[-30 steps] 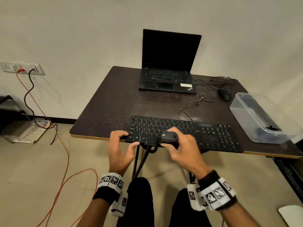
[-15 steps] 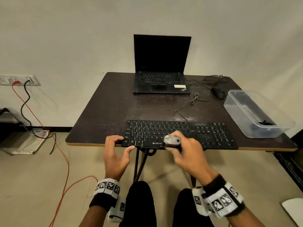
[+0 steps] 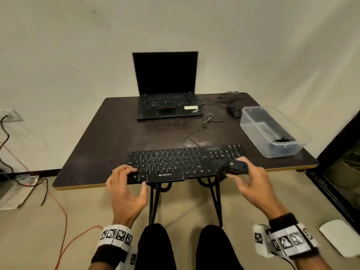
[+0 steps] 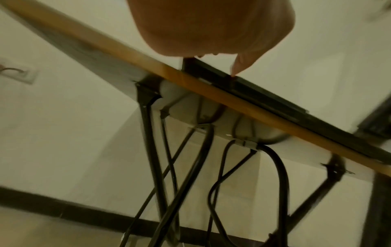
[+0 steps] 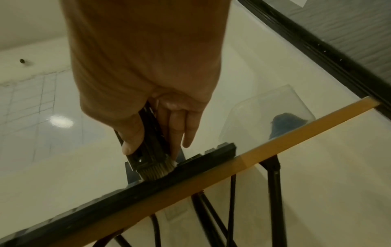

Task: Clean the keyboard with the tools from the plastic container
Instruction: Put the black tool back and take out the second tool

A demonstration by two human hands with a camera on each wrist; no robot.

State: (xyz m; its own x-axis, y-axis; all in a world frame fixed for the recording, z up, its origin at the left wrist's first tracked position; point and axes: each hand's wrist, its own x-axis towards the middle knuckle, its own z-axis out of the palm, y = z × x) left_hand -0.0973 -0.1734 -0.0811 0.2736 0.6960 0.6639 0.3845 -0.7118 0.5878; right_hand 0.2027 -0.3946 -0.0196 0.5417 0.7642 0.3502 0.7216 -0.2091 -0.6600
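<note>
A black keyboard [image 3: 175,162] lies along the front edge of the dark table [image 3: 109,145]. My left hand [image 3: 136,178] holds its front left corner, fingers curled on the keys and thumb [image 4: 239,65] against the front edge of the keyboard [image 4: 264,93]. My right hand [image 3: 241,172] grips a black brush [image 3: 237,167] over the keys at the right end. In the right wrist view the bristles of the brush [image 5: 151,150] touch the keyboard [image 5: 127,197]. The clear plastic container [image 3: 272,131] stands at the table's right with dark items inside.
An open black laptop [image 3: 167,106] stands at the back of the table, with a black mouse [image 3: 234,111] and loose cable [image 3: 208,119] to its right. A dark cabinet [image 3: 341,172] is close on the right. Cables and a white keyboard [image 3: 13,193] lie on the floor at left.
My right hand has carried the brush rightward along the keyboard, from its middle to its right end. My left hand has stayed at the front left corner.
</note>
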